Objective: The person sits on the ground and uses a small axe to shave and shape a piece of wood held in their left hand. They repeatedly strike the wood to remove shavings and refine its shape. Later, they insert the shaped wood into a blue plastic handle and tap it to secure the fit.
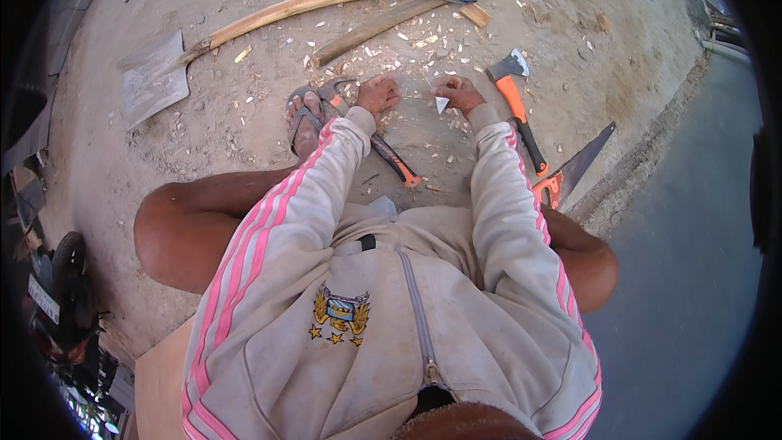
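Note:
My right hand (458, 94) is closed, with a small white triangular piece (441, 104) showing at its fingers; its kind is too small to tell. A short way to the left, my left hand (378, 94) has its fingers curled together, and whatever they may hold is hidden. A gap of ground separates the two hands. Just beside and partly behind my left wrist lies a claw hammer (394, 160) with a black and orange handle. To the right of my right hand rests a hatchet (519, 112) with an orange and black handle.
A handsaw (588, 165) with an orange handle lies at the right, by my knee. Beyond my hands are a wooden stick (366, 35), a shovel (305, 6) with a blue grip, and scattered wood chips (426, 41). A motorcycle (69, 301) stands at the lower left.

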{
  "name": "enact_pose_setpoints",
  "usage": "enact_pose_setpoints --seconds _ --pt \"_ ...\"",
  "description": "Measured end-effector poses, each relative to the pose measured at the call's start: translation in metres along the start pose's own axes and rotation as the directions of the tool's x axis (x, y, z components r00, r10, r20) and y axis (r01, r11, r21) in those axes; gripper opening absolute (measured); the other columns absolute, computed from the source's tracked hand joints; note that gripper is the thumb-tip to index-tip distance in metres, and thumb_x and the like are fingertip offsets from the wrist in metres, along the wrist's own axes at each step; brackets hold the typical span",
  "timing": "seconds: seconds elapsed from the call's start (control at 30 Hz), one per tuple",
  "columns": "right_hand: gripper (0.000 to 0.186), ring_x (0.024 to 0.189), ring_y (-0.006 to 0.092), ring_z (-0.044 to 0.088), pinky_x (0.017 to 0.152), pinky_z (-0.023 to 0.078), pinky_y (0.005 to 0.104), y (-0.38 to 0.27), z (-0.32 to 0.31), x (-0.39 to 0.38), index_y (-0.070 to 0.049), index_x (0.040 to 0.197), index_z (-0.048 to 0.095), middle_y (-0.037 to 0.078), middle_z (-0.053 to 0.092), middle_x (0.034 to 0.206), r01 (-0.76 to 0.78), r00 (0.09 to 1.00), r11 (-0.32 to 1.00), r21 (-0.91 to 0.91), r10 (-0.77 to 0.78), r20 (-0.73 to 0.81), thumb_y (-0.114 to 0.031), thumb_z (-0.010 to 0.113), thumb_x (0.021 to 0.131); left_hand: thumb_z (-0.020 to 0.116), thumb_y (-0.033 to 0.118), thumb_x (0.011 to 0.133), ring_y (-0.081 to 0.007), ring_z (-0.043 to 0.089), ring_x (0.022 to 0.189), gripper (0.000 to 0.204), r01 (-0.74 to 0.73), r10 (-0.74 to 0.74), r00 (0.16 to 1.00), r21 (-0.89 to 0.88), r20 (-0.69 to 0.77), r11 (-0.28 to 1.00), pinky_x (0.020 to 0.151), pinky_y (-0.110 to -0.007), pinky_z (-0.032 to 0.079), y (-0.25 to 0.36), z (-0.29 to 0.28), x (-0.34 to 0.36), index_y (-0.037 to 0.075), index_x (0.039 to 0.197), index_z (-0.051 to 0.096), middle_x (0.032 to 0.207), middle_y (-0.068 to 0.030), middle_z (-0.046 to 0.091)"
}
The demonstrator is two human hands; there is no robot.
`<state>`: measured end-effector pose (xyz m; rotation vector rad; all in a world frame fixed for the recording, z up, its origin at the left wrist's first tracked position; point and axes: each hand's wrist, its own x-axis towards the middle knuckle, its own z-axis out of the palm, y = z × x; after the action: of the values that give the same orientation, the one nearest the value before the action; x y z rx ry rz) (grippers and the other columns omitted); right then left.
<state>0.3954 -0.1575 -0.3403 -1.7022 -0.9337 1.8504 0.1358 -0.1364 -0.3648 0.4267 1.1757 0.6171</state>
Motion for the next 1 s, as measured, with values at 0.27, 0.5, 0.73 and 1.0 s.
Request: enact_pose_setpoints --seconds 0.27,0.5,0.73,1.0 --pt "0.027 0.079 0.0133 0.065 0.074 0.052 0.0289 0.022 0.006 -0.014 -0.004 0.105 0.067 0.004 0.071 0.089 0.268 0.956 0.93 -0.25 -0.289 -0.049 -0.019 0.08 0.086 0.061 0.026 0.104 -0.0327 0.07 0.111 0.037 0.083 -0.059 0.989 -0.177 0.136 0.981 0.093 -0.045 0.058 0.022 0.036 -0.011 0.011 0.136 0.054 0.128 -0.0124 0.064" --pt "0.031 0.077 0.0186 0.069 0.067 0.055 0.0332 -0.021 0.016 -0.028 -0.006 0.11 0.059 0.009 0.072 0.092 0.15 0.981 0.988 0.039 -0.144 -0.133 -0.017 0.078 0.089 0.064 0.04 0.102 -0.0287 0.068 0.114 0.048 0.008 -0.004 0.983 -0.024 0.183 1.0 0.094 -0.043 0.058 0.065 0.047 -0.011 0.008 0.137 0.054 0.132 -0.0126 0.064" --pt "0.034 0.077 0.0213 0.072 0.062 0.057 0.0337 -0.109 0.051 -0.032 -0.004 0.108 0.061 0.011 0.073 0.093 0.19 0.98 0.902 0.387 -0.153 -0.125 -0.013 0.081 0.083 0.07 0.044 0.099 -0.0246 0.065 0.116 0.051 0.03 0.072 0.949 -0.314 0.308 0.949 0.094 -0.04 0.057 0.082 0.061 -0.033 0.007 0.133 0.06 0.127 -0.0111 0.066" --pt "0.05 0.097 0.0378 0.071 0.09 0.055 0.0448 -0.127 0.09 -0.04 -0.007 0.122 0.069 0.019 0.072 0.109 0.24 0.655 0.655 -0.716 -0.654 -0.379 -0.037 0.076 0.082 0.077 0.029 0.095 -0.0271 0.071 0.105 0.037 0.001 0.092 0.97 -0.38 0.225 0.925 0.09 -0.048 0.061 0.075 0.029 -0.023 0.009 0.123 0.063 0.118 -0.01 0.071"
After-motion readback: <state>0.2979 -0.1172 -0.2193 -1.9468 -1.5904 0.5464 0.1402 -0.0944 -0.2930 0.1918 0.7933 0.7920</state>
